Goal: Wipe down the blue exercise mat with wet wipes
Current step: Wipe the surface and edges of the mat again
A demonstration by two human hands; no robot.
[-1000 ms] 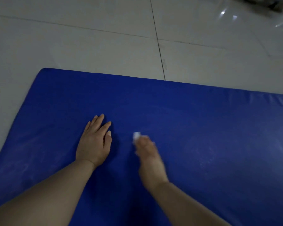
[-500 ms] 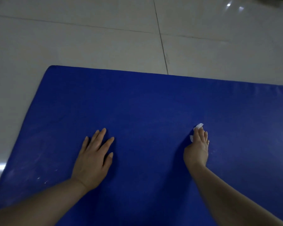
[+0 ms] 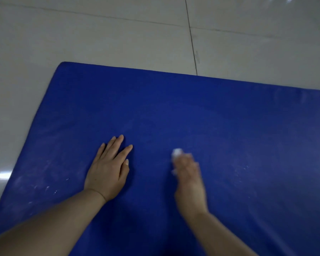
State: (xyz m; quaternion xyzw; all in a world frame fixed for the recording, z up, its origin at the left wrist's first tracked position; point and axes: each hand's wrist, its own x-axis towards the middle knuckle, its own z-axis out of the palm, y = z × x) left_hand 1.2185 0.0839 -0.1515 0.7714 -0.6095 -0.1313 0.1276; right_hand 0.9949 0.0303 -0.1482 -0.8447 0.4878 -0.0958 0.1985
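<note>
On the pale tiled floor (image 3: 118, 37) lies the blue mat (image 3: 229, 126), with its far left corner in view and some white specks and faint smears near its left edge. Left of the middle, the left hand (image 3: 107, 172) rests flat on the mat with straight, slightly spread fingers and holds nothing. Just to the right of it, the right hand (image 3: 189, 180) is blurred and lies on the mat over a small white wipe (image 3: 176, 153), which shows beyond its fingertips; I cannot tell how the fingers hold it.
</note>
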